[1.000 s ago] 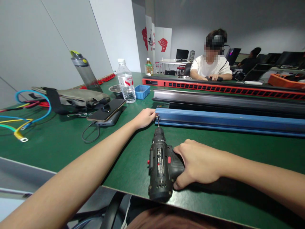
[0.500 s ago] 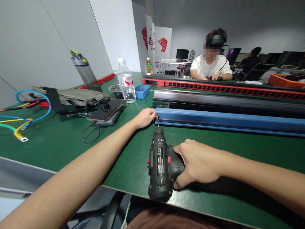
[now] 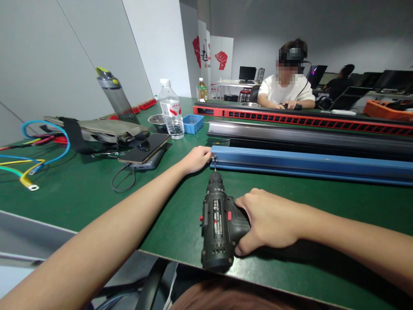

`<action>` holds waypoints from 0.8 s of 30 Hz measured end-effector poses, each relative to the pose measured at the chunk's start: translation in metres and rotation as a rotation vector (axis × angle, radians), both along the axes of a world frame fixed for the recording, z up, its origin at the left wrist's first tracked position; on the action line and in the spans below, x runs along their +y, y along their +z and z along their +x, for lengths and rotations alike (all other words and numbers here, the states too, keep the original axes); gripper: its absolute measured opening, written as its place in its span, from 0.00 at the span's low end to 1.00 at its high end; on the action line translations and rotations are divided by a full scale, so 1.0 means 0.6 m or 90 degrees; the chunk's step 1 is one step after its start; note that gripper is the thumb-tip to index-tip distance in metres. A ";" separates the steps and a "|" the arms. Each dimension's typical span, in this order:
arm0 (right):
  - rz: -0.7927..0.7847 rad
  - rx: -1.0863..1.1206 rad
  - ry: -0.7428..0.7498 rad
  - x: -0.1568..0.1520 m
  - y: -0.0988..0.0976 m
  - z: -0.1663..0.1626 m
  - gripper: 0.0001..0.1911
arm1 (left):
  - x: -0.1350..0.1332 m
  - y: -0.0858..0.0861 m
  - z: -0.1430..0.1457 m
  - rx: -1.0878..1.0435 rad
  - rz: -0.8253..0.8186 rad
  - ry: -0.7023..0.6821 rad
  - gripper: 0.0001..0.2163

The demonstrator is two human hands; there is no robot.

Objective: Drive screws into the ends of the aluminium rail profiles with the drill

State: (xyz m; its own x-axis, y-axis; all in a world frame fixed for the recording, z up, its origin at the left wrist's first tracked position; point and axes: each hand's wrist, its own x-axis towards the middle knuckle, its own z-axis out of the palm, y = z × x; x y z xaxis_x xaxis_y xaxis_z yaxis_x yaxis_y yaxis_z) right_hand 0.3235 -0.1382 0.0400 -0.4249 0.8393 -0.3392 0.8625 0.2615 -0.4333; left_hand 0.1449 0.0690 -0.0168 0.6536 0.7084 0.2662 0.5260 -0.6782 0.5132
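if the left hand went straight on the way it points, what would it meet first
The blue rail: the left hand seems right at its end, though contact is unclear.

Green table point(image 3: 174, 215); drill point(image 3: 217, 228) at front edge black, red button point(image 3: 229, 215), white lettering point(image 3: 217, 221). Rail point(image 3: 290, 161) blue. Bar point(image 3: 217, 111) near far edge red, row of black slots point(image 3: 274, 116).

Drill point(image 3: 217, 254), near edge of worktop point(image 3: 180, 215): collar point(image 3: 216, 188) numbered "1·3·5"; body label point(image 3: 218, 218), white print too small to read.
Water bottle point(image 3: 176, 129), towards far edge: red lettering point(image 3: 174, 110), blurred.
Boards point(image 3: 227, 48), beyond far edge: red fist signs point(image 3: 221, 60), black Chinese character point(image 3: 204, 54).
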 end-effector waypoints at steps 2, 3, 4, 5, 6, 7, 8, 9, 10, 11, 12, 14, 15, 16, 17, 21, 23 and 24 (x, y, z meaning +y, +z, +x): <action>0.000 0.000 0.000 0.000 0.000 -0.001 0.22 | 0.001 0.000 0.000 -0.002 0.001 -0.002 0.16; 0.001 -0.001 -0.001 0.001 0.001 -0.001 0.22 | 0.001 -0.001 0.000 -0.004 0.002 -0.003 0.16; 0.001 -0.003 -0.001 0.001 0.001 -0.001 0.22 | 0.002 -0.001 0.000 -0.005 0.003 -0.004 0.16; 0.002 -0.005 -0.002 0.001 0.001 -0.002 0.22 | 0.002 -0.001 -0.001 -0.006 0.005 -0.006 0.16; 0.003 -0.006 -0.002 0.001 0.001 -0.002 0.22 | 0.002 -0.002 -0.001 -0.006 0.006 -0.007 0.16; 0.003 -0.006 -0.001 0.002 0.001 -0.002 0.22 | 0.003 -0.002 -0.001 -0.007 0.008 -0.007 0.16; 0.004 -0.005 0.000 0.002 0.001 -0.002 0.22 | 0.003 -0.002 -0.001 -0.007 0.009 -0.007 0.16; 0.004 -0.003 0.001 0.002 0.000 -0.002 0.22 | 0.002 -0.002 -0.001 -0.008 0.010 -0.007 0.16; 0.005 -0.002 0.001 0.002 0.000 -0.002 0.22 | 0.002 -0.002 -0.001 -0.007 0.010 -0.006 0.16; 0.006 -0.001 0.001 0.002 0.000 -0.002 0.22 | 0.002 -0.002 -0.001 -0.006 0.010 -0.004 0.16; 0.007 -0.002 0.000 0.003 0.000 -0.002 0.22 | 0.001 -0.002 0.000 -0.005 0.010 -0.002 0.16; 0.007 -0.005 -0.001 0.002 0.001 -0.002 0.22 | 0.001 -0.002 0.000 -0.003 0.010 0.000 0.16; 0.006 -0.006 -0.001 0.002 0.001 -0.002 0.22 | 0.001 -0.002 0.000 -0.003 0.010 0.000 0.16; 0.004 -0.006 -0.001 0.002 0.001 -0.002 0.22 | 0.001 -0.002 0.000 -0.003 0.011 -0.001 0.16; 0.003 -0.006 -0.002 0.001 0.001 -0.002 0.22 | 0.001 -0.002 0.000 -0.004 0.011 -0.001 0.16; 0.004 -0.003 -0.006 0.001 0.001 -0.001 0.22 | 0.000 0.000 0.001 -0.002 0.004 0.006 0.16; 0.003 -0.004 -0.003 0.001 0.001 -0.001 0.22 | 0.000 0.001 0.001 -0.001 0.000 0.009 0.16; 0.002 -0.003 -0.002 0.001 0.002 -0.001 0.22 | -0.001 0.001 0.001 0.000 -0.002 0.010 0.16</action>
State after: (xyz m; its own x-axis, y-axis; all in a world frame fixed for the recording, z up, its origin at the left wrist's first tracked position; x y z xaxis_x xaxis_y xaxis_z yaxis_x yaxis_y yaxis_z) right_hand 0.3228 -0.1378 0.0410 -0.4207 0.8417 -0.3383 0.8655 0.2607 -0.4277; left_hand 0.1458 0.0686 -0.0161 0.6427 0.7188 0.2649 0.5357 -0.6689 0.5153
